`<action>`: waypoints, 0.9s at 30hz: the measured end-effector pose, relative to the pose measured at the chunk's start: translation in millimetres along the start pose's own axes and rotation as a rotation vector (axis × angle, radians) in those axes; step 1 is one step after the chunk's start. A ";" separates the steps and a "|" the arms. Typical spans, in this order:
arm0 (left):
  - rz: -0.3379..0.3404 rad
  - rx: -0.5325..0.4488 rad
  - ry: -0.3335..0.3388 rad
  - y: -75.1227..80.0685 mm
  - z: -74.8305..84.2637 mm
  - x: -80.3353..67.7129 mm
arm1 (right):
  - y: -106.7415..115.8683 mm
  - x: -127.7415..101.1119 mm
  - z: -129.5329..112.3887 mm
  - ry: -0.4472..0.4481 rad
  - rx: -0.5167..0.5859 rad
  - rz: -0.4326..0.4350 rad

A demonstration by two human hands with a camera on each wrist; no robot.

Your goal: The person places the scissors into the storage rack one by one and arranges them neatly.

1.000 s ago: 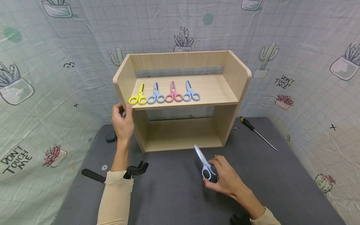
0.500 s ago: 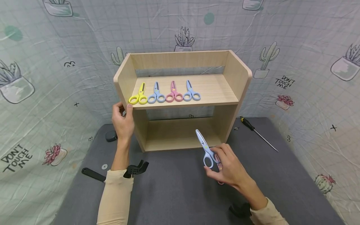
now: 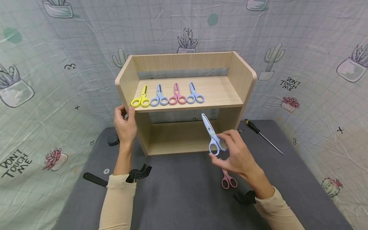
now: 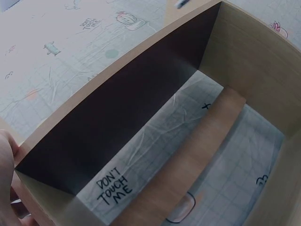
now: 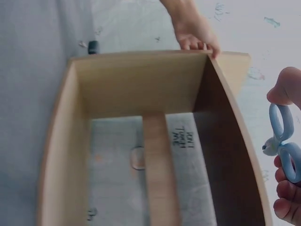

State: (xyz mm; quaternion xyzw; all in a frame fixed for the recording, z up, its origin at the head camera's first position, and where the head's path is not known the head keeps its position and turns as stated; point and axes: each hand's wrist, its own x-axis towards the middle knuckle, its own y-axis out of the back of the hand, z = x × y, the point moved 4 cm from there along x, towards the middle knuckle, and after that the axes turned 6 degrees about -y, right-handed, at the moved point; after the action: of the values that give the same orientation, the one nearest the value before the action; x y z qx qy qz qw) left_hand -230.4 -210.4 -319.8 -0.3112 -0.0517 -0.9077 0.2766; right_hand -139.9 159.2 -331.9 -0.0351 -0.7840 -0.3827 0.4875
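Note:
In the head view my left hand (image 3: 125,124) grips the left side of a two-tier wooden shelf (image 3: 184,108), thumb on the front edge. My right hand (image 3: 237,153) pinches light blue scissors (image 3: 212,135) by the handle rings, blades pointing up, in front of the lower tier. The right wrist view shows the blue scissors' handles (image 5: 281,136) between thumb and fingers. On the upper tier lie yellow scissors (image 3: 142,96), blue scissors (image 3: 159,96), pink scissors (image 3: 177,95) and more blue scissors (image 3: 195,94) in a row. Another pair of pink scissors (image 3: 228,179) lies on the table below my right hand.
A screwdriver (image 3: 264,136) lies right of the shelf, near a small metal piece (image 3: 241,131). To the left are a dark rounded object (image 3: 113,140), a pale washer-like disc (image 3: 106,171) and a black handle (image 3: 95,179) partly behind the left forearm. Patterned cloth (image 3: 313,80) hangs around the table.
My right hand has lifted the blue scissors up and away from the table toward the shelf, uncovering the pink scissors beneath. The left hand keeps its place on the shelf.

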 end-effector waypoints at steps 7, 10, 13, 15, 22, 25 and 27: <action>0.005 0.021 -0.001 0.9 -0.9 -0.2 | 6.5 31.1 10.1 -0.009 0.004 0.023; 0.002 0.027 0.001 0.9 -0.1 -0.3 | 7.6 41.4 15.3 -0.038 0.001 0.010; 0.000 0.027 0.008 0.6 1.2 -0.5 | 7.9 51.2 20.4 -0.062 -0.013 0.004; -0.002 0.026 0.009 0.4 2.3 -0.7 | 8.3 57.4 23.6 -0.075 -0.018 0.008; -0.001 0.024 0.014 -0.8 3.4 -0.8 | 9.9 78.8 33.6 -0.118 -0.052 -0.008; 0.001 0.016 0.008 -0.6 3.1 -0.5 | 9.1 87.8 38.5 -0.145 -0.067 -0.033; 0.000 0.008 0.003 -0.6 3.3 -0.7 | 8.2 93.3 42.0 -0.162 -0.072 -0.044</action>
State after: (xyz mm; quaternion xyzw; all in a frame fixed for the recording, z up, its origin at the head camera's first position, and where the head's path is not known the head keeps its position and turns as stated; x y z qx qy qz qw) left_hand -228.5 -208.7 -317.5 -0.3085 -0.0551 -0.9081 0.2779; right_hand -216.1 161.9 -263.2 -0.0663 -0.8071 -0.4172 0.4125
